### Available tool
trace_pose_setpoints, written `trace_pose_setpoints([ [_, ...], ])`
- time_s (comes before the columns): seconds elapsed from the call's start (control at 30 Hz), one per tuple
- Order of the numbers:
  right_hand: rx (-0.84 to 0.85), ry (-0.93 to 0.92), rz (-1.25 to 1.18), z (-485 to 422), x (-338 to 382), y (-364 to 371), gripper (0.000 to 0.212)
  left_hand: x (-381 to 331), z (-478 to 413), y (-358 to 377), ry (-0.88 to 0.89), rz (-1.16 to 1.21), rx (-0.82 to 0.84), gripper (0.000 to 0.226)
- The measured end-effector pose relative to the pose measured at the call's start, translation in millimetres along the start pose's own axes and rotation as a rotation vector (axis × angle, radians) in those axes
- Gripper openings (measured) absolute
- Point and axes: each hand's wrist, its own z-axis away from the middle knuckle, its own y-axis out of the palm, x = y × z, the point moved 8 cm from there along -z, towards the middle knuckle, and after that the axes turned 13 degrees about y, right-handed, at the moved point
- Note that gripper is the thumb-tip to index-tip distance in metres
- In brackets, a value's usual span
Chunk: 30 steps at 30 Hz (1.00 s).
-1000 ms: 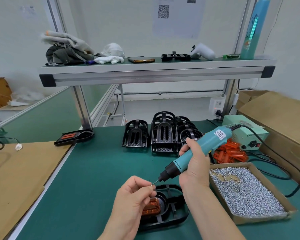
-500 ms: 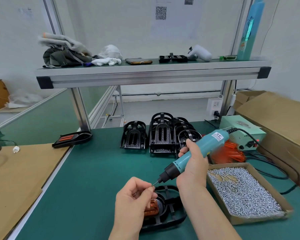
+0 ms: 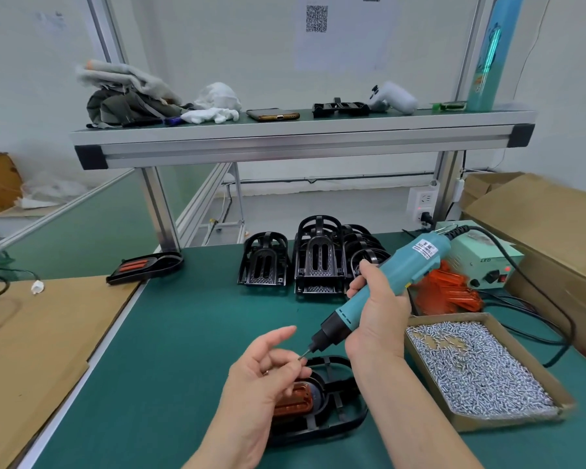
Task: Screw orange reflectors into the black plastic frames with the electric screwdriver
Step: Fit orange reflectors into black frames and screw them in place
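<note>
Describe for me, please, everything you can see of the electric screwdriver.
The electric screwdriver is a slim teal tool, plastic by its look, with a white label near its rear, a black nose and a thin metal bit. A black cable leaves its rear. The right hand grips its middle, holding it tilted, bit down-left, above the black frame. The bit's tip meets the fingers of the left hand; whether a screw sits there is too small to tell.

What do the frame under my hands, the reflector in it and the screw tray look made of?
Frame: probably glossy black plastic, with moulded ribs. Reflector: seemingly translucent orange plastic, ridged. Tray: matte brown cardboard with folded walls. Screws: shiny silver, likely metal.
</note>
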Motion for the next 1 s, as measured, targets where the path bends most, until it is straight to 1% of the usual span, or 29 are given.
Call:
trace_pose_setpoints([
  [0.13,-0.042,-0.011,0.009,1,-1,-3,0.017,-2,1,-1,0.078,-0.142,0.014,0.047],
  [0.27,-0.066,-0.017,0.016,1,-1,-5,0.018,-11,3,2,0.204,-0.334,0.027,0.053],
  [0.4,-0.094,-0.040,0.058,2,-1,-7,0.019,-8,8,3,0.262,-0.418,0.032,0.056],
  [0.47,-0.101,-0.040,0.061,1,-3,-9,0.019,1,7,-1,0.204,-0.360,-0.007,0.051],
  [0.57,-0.102,-0.031,0.053,0,-7,-11,0.018,20,3,-4,-0.031,-0.117,-0.075,0.042],
  [0.63,-0.093,-0.027,0.043,0,-8,-9,0.018,25,1,-1,-0.118,-0.018,-0.058,0.051],
  [0.67,-0.090,-0.026,0.039,-1,-8,-8,0.018,24,0,-1,-0.126,-0.029,-0.045,0.056],
  [0.73,-0.082,-0.030,0.030,-2,-4,-6,0.018,18,-2,-6,-0.114,-0.113,-0.044,0.055],
  [0.83,-0.057,-0.067,0.024,-5,6,-6,0.017,2,-9,-30,-0.026,-0.324,-0.094,0.029],
  [0.9,-0.034,-0.093,0.031,-4,10,-7,0.017,-11,-14,-48,0.049,-0.520,-0.095,0.024],
  [0.97,0.000,-0.119,0.046,-2,10,-7,0.017,-20,-19,-61,0.089,-0.674,-0.057,0.022],
  [1.0,0.020,-0.133,0.060,-1,9,-6,0.016,-21,-20,-65,0.094,-0.749,-0.012,0.017],
])
